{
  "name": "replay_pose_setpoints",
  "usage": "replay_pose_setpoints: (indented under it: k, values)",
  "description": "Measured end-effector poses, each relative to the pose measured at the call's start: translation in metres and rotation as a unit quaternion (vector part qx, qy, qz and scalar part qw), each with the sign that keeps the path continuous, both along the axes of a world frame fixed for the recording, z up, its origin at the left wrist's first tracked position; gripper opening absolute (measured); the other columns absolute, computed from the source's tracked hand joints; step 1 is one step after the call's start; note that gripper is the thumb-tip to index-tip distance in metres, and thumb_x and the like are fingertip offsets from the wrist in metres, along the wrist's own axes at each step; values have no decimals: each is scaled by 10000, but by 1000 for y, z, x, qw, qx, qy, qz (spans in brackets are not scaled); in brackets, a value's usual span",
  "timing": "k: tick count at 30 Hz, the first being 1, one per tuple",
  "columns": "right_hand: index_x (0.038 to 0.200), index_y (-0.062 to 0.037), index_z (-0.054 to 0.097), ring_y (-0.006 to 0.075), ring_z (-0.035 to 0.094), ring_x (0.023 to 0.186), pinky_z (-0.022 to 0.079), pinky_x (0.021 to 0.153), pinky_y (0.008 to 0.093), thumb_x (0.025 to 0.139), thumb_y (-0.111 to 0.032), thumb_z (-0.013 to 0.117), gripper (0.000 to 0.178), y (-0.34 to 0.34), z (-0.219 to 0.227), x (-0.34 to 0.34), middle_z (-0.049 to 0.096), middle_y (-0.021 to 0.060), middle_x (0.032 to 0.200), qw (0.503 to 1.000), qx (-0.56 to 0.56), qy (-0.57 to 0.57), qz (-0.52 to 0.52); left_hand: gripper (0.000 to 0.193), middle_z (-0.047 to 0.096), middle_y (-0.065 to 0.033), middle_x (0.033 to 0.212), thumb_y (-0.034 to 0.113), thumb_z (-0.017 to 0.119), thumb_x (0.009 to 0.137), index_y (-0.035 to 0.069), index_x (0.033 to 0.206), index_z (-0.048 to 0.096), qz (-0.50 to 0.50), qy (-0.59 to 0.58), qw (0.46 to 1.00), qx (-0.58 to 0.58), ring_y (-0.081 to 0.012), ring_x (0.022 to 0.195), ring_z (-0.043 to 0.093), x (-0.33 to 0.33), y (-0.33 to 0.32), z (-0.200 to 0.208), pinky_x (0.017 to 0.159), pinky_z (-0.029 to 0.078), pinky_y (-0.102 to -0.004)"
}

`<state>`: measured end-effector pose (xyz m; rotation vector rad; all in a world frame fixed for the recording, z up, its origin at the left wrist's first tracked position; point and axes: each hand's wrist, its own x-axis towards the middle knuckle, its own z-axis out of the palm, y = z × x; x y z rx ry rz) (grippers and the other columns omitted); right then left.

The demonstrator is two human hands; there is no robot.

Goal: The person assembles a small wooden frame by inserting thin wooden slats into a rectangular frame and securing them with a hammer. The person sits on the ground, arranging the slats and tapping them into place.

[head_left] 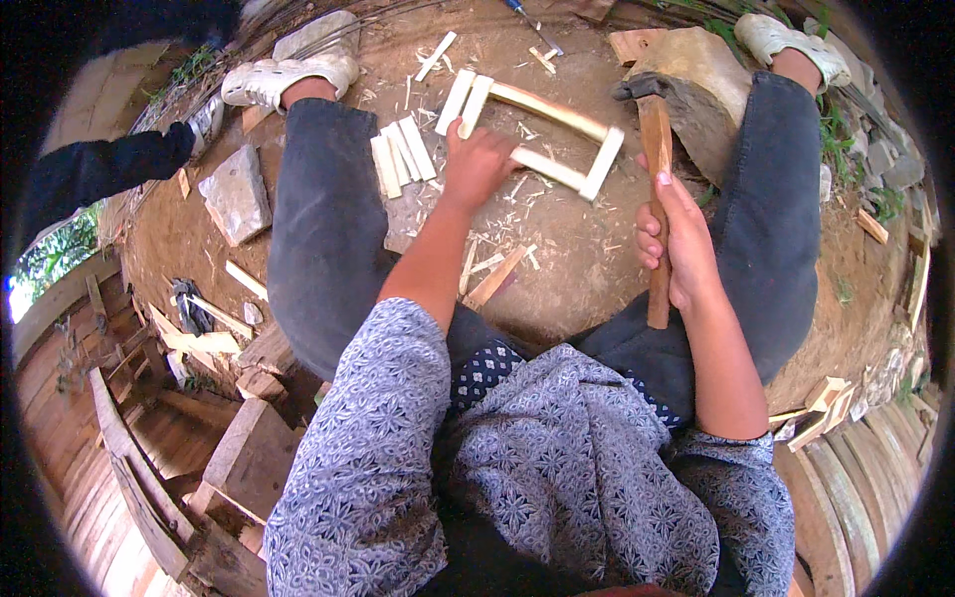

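My left hand (477, 164) is closed around the near left part of a small rectangular frame (552, 171) made of pale wooden slats. The frame lies at a slant over the dirt, with two slats side by side at its left end and one at its right end. In my right hand (682, 239) is a hammer (656, 134), held upright by its wooden handle. Its dark metal head is at the top, just right of the frame and in front of a big rock. Several loose pale slats (403, 154) lie left of my left hand.
A large tan rock (701, 95) stands by my right shin, and a flat grey stone (236, 194) by my left. At the far edge lies a blue-handled tool (537, 28) with a thin blade. Another person's dark-clothed leg (114, 174) reaches in from the left. Wood shavings (517, 224) litter the dirt.
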<state>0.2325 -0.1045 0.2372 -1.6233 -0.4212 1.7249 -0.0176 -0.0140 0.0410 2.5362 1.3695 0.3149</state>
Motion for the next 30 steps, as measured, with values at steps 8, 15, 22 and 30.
replay_pose_setpoints:
  k: [8, 15, 22, 30]
  values:
    - [1467, -162, 427, 38, 325, 495, 303, 431, 193, 1063, -427, 434, 484, 0, -4, -8, 349, -53, 672, 1000, -11, -14, 9, 708, 407, -145, 1485, 435, 788, 780, 119, 1364, 543, 144, -62, 988, 1, -337, 1386, 347, 34, -21, -5, 1125, 206, -586]
    - [1443, -174, 445, 37, 331, 497, 299, 432, 199, 1052, -428, 462, 467, -6, -13, -13, 356, -54, 678, 999, -11, -28, 13, 1221, 216, -218, 1582, 537, 907, 567, 131, 1538, 288, 291, -79, 949, -95, -404, 1436, 259, -28, -27, -8, 1151, 242, -554]
    - [1390, -155, 493, 43, 360, 502, 334, 440, 204, 1042, -422, 491, 438, -10, -35, -10, 388, -51, 694, 998, -14, -60, 21, 1179, 208, -185, 1602, 522, 906, 588, 220, 1548, 291, 272, -33, 956, -106, -384, 1446, 261, -26, -26, -8, 1119, 254, -590]
    - [1321, -149, 522, 28, 379, 532, 350, 454, 194, 1018, -390, 549, 387, -14, -69, -12, 423, -54, 727, 979, -18, -140, 145, 1114, 141, -184, 1627, 437, 888, 659, 230, 1561, 268, 271, -21, 953, -130, -377, 1455, 238, -28, -29, -14, 1130, 239, -589]
